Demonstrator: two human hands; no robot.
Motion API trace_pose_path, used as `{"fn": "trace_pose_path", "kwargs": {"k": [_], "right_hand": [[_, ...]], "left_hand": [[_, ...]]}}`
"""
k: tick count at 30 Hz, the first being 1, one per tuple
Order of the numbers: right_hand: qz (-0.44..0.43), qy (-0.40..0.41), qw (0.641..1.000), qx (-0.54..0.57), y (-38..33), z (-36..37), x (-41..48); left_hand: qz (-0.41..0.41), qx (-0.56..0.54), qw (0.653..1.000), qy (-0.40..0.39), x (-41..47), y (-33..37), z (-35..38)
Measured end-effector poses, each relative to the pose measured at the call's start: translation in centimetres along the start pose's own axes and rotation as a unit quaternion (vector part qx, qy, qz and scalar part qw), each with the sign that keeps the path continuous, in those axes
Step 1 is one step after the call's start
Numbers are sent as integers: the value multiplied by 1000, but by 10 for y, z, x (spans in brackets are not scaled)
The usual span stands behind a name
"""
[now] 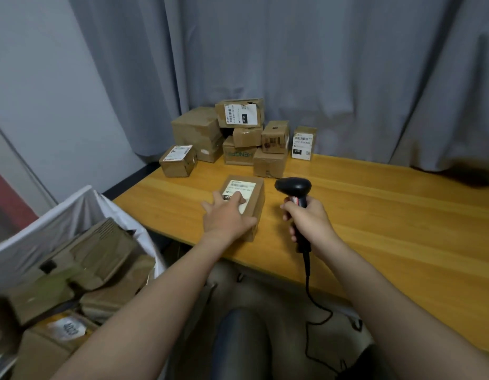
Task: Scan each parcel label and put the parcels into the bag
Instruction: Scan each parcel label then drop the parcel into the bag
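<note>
Bare tabletop (388, 204) right; stacked boxes (238, 135) behind.

A brown parcel (253, 207) lies flat near the front edge of the table (375, 204), white label (239, 187) up, with the black scanner (292, 187) just beside it. Perhaps eight more parcels (238, 138) are stacked behind it, and the white bag (68, 209) holds several.

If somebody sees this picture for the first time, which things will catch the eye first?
Near the front edge of the wooden table, the left hand rests on a labelled parcel while the right hand grips a black scanner beside it. Behind, a pile of parcels stands before the curtain; at lower left, a white bag holds more boxes.
</note>
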State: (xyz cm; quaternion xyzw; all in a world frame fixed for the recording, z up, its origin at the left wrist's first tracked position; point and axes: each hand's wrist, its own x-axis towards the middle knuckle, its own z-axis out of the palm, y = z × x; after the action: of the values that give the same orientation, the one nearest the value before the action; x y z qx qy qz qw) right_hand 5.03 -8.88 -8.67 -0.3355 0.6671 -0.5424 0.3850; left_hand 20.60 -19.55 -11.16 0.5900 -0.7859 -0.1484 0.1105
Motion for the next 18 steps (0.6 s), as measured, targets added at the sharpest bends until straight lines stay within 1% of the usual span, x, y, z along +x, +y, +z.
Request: {"fn": "trace_pose_path", "kwargs": {"k": [4, 7, 9, 11, 12, 14, 16, 18], "right_hand": [[7, 9, 1000, 3, 17, -10, -32], [3, 24, 1000, 4, 22, -19, -46], [2, 33, 999, 1, 23, -24, -55], [0, 35, 999, -10, 24, -28, -62], [-1, 35, 999, -17, 25, -29, -64], [-1, 34, 999, -30, 28, -32, -69], [9, 30, 999, -33, 30, -36, -75], [13, 29, 999, -27, 34, -39, -79]], "left_hand": [[19, 13, 1000, -7, -48, 16, 6], [51, 4, 998, -32, -79, 25, 11], [83, -27, 995, -38, -93, 28, 14], [107, -102, 989, -24, -98, 27, 15], [98, -156, 983, -20, -96, 24, 19], [30, -269, 961, -49, -92, 17, 23], [-57, -368, 923, -97, -88, 10, 28], [-100, -428, 886, -148, -86, 3, 34]]}}
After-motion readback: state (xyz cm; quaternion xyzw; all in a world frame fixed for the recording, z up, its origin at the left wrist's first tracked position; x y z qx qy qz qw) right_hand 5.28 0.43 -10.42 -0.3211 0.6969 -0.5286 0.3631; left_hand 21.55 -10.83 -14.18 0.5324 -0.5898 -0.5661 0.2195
